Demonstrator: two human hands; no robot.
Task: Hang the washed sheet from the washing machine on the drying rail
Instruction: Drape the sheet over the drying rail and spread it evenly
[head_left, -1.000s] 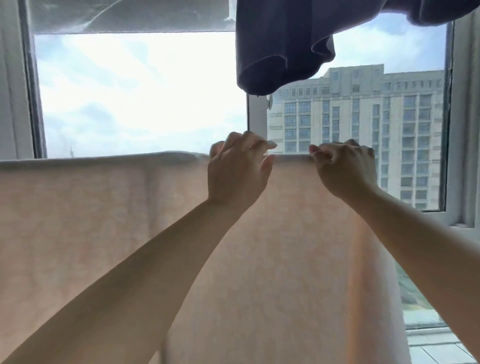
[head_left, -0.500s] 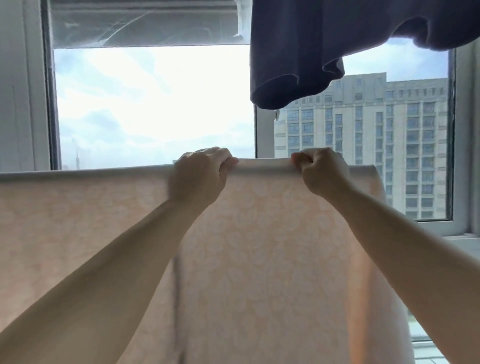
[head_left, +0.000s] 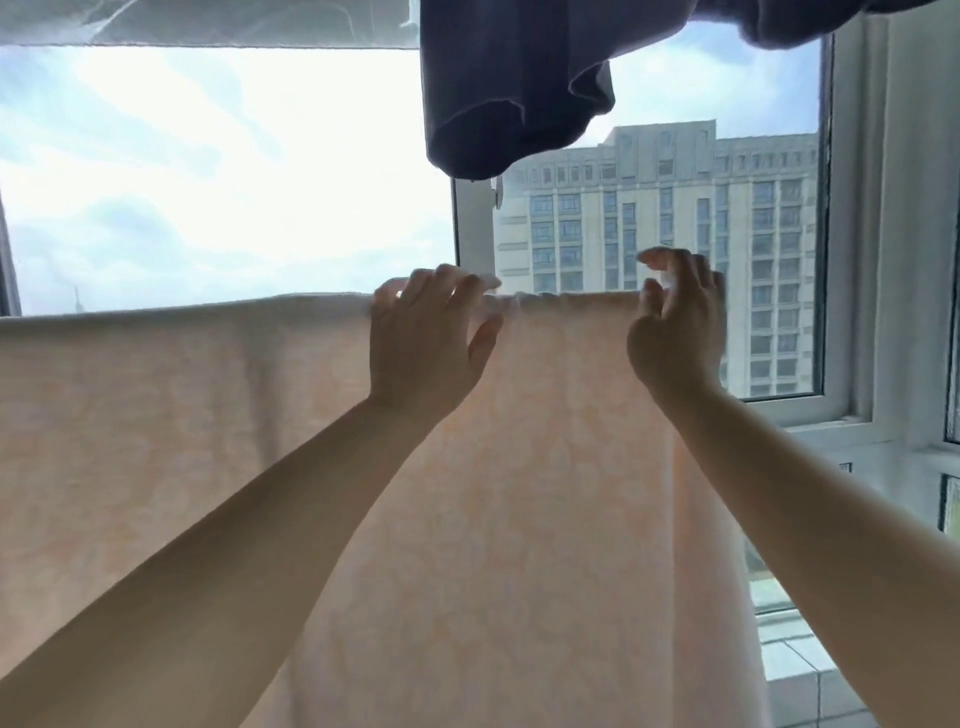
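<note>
Hanging over the rail, the pale peach sheet (head_left: 493, 519) spreads wide, both hands raised at its top fold.

Left hand (head_left: 426, 343): fingers spread and loosely bent, tips resting along the fold, thumb out to the side; grip released, nothing pinched. Right hand (head_left: 675, 332): fingers bent above the fold, thumb near the cloth; grip released too, though contact with the fabric is hard to judge through blur. Between the two hands the fold is slightly bunched. Sheet drapes straight down below both hands and runs far out beyond the left hand; its right edge falls just past the right hand. Rail itself hidden under the cloth. Above the hands hangs a dark blue garment (head_left: 509, 88). Beyond them, a window frame (head_left: 472, 228) and a tall building (head_left: 675, 208).
</note>
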